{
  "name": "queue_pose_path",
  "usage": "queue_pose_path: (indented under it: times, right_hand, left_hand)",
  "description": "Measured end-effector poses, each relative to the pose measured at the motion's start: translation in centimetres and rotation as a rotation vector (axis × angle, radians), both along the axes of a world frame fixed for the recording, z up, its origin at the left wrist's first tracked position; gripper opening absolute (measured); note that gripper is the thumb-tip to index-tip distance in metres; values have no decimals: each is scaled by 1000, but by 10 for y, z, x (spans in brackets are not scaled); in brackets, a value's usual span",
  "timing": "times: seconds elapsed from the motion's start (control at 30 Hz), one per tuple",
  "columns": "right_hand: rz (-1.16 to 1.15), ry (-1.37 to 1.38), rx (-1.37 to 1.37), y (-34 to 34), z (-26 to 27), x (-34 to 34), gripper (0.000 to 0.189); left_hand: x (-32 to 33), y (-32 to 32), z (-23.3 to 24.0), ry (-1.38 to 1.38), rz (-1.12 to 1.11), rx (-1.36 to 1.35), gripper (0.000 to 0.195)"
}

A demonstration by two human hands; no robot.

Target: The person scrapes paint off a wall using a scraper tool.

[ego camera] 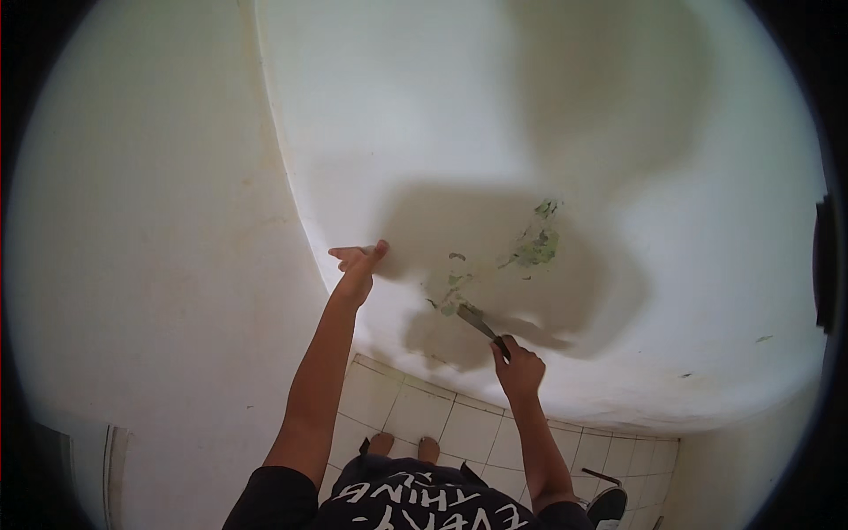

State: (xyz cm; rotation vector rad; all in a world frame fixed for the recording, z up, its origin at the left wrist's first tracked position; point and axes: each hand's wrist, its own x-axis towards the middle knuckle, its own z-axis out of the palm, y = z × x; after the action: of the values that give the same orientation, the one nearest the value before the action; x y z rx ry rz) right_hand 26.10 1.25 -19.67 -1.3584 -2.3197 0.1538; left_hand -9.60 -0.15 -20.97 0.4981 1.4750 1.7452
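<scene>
My right hand (520,368) grips the dark handle of a scraper (478,323), a flat metal blade angled up and left. The blade's tip lies at the lower edge of a damaged area on the white wall (411,212), where paint has come off and green shows. A larger green patch (538,248) with ragged, flaking edges lies up and to the right of the blade. My left hand (361,265) is raised near the wall corner, fingers spread, with nothing seen in it; whether it touches the wall I cannot tell.
A side wall (165,265) meets the damaged wall at a corner on the left. Below are floor tiles (421,411) and my feet. At the lower right stands a dark, rounded object (606,505) beside a thin dark bar (601,476). A dark object (824,265) is at the right edge.
</scene>
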Motion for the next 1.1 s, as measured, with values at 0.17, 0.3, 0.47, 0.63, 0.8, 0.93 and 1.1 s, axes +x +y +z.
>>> queue_pose_path:
  times: [0.17, 0.3, 0.47, 0.63, 0.8, 0.93, 1.1]
  right_hand:
    - [38, -93, 78, 3, -3, -53, 25]
    - [43, -93, 5, 6, -2, -10, 26]
    - [107, -166, 86, 2, -26, -63, 25]
    - [77, -128, -18, 0, -21, -40, 25]
    - [-52, -201, 53, -5, -15, -28, 25]
    - [79, -146, 47, -2, -15, -19, 24]
    - [-35, -50, 69, 7, 2, 26, 24]
  left_hand:
    - [-1, 0, 3, 69, -44, -7, 158]
    - [2, -5, 13, 65, -57, -107, 158]
    - [9, -1, 18, 66, -100, -45, 157]
    - [-2, -8, 12, 108, -80, -182, 157]
    - [7, -5, 19, 108, -53, -244, 158]
    - [4, -3, 11, 97, -34, -99, 157]
    - [12, 7, 9, 87, -54, -71, 158]
